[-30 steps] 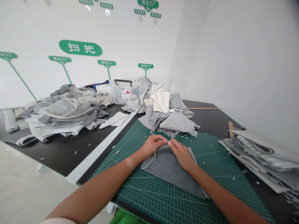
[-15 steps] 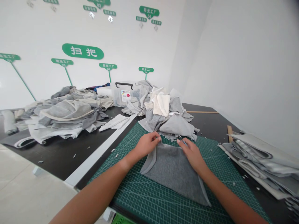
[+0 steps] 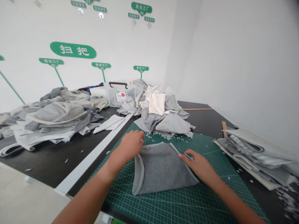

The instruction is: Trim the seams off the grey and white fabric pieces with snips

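One left hand [image 3: 131, 143], knuckles up, opposite right hand [image 3: 199, 165] across gray cloth [image 3: 164, 168]

Gray cloth [image 3: 165, 168], paler edges, L side curled, on grn mat [image 3: 175, 205]; blue tool [image 3: 189, 157] in R hand [image 3: 199, 166]

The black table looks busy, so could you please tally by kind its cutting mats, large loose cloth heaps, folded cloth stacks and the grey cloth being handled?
Handled grey cloth: 1
Cutting mat: 1
Large loose cloth heaps: 2 (left heap, middle heap)
Folded cloth stack: 1
Total: 5
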`<state>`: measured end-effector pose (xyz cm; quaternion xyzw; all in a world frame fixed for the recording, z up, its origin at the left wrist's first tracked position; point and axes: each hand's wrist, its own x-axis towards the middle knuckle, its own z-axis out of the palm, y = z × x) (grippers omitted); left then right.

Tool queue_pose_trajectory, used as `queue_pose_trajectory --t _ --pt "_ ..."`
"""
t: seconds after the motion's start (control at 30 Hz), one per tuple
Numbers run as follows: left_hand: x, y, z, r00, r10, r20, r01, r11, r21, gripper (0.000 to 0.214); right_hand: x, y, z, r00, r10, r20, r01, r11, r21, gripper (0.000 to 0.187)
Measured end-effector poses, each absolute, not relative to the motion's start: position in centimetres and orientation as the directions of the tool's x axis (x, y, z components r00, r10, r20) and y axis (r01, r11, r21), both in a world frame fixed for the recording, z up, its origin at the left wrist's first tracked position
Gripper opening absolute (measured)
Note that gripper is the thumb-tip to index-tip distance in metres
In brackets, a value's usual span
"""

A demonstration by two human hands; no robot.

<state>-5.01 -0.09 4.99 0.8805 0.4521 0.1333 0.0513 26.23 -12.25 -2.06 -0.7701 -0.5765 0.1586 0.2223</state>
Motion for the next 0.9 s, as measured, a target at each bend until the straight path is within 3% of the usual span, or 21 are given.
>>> queue_pose_trajectory --t 0.1,0.2,0.4,0.6,0.8,0.9 --pt "-2.3 -0.1 4.8 0.689 0.69 0.222 0.604 -0.716 0.349 0.021 25.5 -12.1 -2.1 0.296 0.955 -0.002 0.857 -0.266 -0.441 0.038" --pt "0.4 0.4 3.4 0.769 0.587 0.253 0.443 -0.775 0.451 0.02 25.4 -12.0 -2.3 0.247 0.968 0.037 0.85 -0.198 -0.488 0.028" --pt "2.9 0.4 -0.5 0.651 0.626 0.43 0.393 -0.762 0.515 0.039 25.5 -12.6 -1.0 0.139 0.979 0.148 0.745 -0.005 -0.667 0.027" --pt "2.3 -1.0 -1.3 0.731 0.544 0.413 0.293 -0.796 0.53 0.052 24.9 -13.9 0.7 0.083 0.975 0.206 0.669 0.098 -0.736 0.028" --pt "2.5 -2.0 0.0 0.734 0.511 0.448 0.2 -0.792 0.577 0.024 24.5 -14.3 0.9 0.004 0.98 0.201 0.701 0.141 -0.699 0.028" --pt "2.6 -2.5 0.4 0.742 0.504 0.443 0.153 -0.77 0.619 0.023 24.5 -14.1 0.7 0.009 0.98 0.2 0.7 0.137 -0.701 0.027"
